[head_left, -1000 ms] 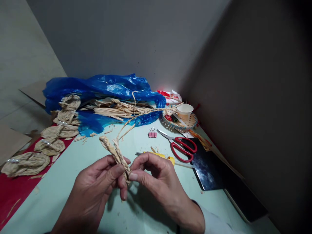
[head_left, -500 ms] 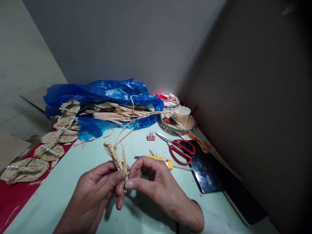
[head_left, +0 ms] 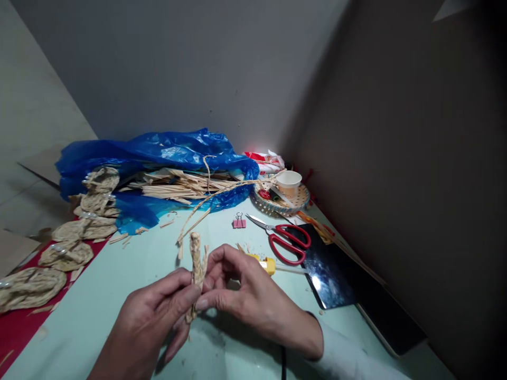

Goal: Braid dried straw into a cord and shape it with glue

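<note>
Between my two hands, above the pale green table top, stands a folded braid of straw-coloured fibre. My left hand pinches it from the left with thumb and fingers. From the right, my right hand grips the thinner end of the same braid, thumb against its lower part. The fingertips of both hands nearly meet, and the braid's lower middle is partly hidden by them. Just beyond my right hand lies a yellow glue gun, half covered by the hand.
Red-handled scissors, a pink binder clip and a black tablet lie to the right. Behind are a blue plastic bag with straw strips and a woven basket with a paper cup. Braided pieces with beads line the left.
The braid has turned more upright and edge-on between my hands. Both hands keep their hold. The whole view has shifted, so the table things appear slightly further left.
</note>
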Tool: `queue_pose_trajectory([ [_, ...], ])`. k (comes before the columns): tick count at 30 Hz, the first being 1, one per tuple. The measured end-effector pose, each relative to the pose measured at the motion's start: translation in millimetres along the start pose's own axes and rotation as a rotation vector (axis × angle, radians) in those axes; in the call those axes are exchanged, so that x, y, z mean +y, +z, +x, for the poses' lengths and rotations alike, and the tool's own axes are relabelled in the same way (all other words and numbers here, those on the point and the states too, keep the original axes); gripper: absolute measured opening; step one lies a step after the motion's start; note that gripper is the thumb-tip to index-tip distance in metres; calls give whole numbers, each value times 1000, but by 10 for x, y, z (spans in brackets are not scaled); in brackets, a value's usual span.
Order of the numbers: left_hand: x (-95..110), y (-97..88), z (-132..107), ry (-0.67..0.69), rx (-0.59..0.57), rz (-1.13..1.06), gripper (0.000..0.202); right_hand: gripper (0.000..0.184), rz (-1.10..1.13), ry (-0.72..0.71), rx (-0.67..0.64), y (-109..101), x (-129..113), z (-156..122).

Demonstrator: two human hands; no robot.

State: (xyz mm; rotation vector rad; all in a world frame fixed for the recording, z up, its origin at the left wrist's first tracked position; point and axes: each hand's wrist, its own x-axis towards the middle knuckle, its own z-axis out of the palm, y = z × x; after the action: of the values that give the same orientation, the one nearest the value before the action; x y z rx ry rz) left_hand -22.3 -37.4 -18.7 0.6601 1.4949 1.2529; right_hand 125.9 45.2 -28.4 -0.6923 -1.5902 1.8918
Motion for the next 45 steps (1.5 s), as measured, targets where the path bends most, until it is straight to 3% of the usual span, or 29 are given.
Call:
queue_pose_trajectory([
  [3,-35,-25,1,16,-10,66,26,36,-162,-84,-32,-49,-55,5],
  [6,-80,-49,7,41,-28,98,27,26,-267,-184,51,-69,-95,3],
  [15,-86,-6,12,53,-23,104,24,9,-263,-300,185,-28,-78,-16],
  [22,-41,40,7,200,58,256,8,17,-183,-227,187,-31,-46,5],
  [26,-92,13,12,270,-3,320,12,19,-97,-198,210,-27,-8,2],
  [29,-151,-20,14,322,-26,343,18,33,-9,-170,146,-41,3,-7],
  [32,-183,-41,11,386,-32,391,20,19,-46,-151,64,-54,-17,-18],
  [34,-185,-48,10,433,-42,429,21,20,-9,-137,45,-53,-32,-22],
  [45,-291,-108,4,608,-34,648,21,26,271,-143,184,-60,-91,-32],
])
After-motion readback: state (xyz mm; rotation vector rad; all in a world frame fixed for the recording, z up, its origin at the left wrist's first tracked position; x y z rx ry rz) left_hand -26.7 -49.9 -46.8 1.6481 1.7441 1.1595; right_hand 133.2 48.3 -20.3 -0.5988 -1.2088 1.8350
